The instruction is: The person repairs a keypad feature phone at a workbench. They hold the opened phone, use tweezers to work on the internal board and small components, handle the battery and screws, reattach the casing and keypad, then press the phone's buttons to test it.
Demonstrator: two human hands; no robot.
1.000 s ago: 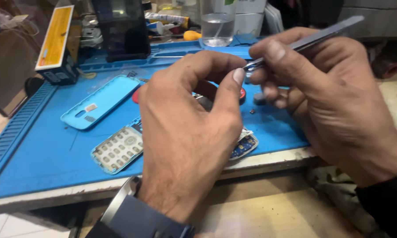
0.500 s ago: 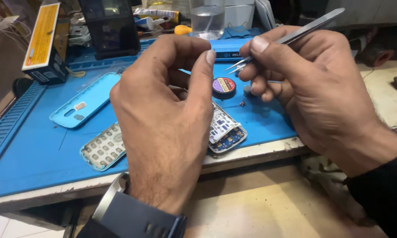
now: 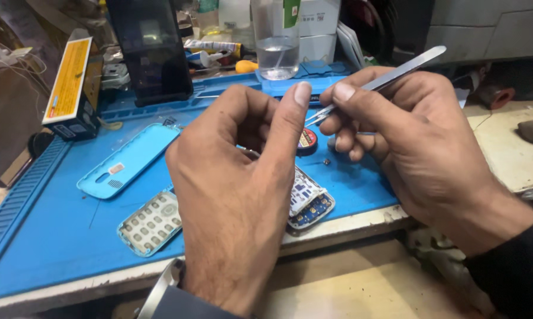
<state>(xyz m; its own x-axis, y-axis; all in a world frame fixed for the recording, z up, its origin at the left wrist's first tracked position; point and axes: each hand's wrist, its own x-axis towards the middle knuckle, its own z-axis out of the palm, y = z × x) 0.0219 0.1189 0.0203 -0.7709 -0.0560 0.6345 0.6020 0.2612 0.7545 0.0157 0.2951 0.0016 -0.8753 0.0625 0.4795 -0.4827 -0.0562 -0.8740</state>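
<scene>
Looks like mid-teardown: right hand (image 3: pixel 408 136) pinches the steel tweezers (image 3: pixel 390 74), tips at the curled left hand (image 3: pixel 242 189), phone board (image 3: pixel 308 201) at 6 o'clock, steady aim needed next.

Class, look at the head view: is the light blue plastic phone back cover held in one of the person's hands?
No: the light blue plastic phone back cover lies on the blue work mat, while the right hand holds metal tweezers.
</scene>
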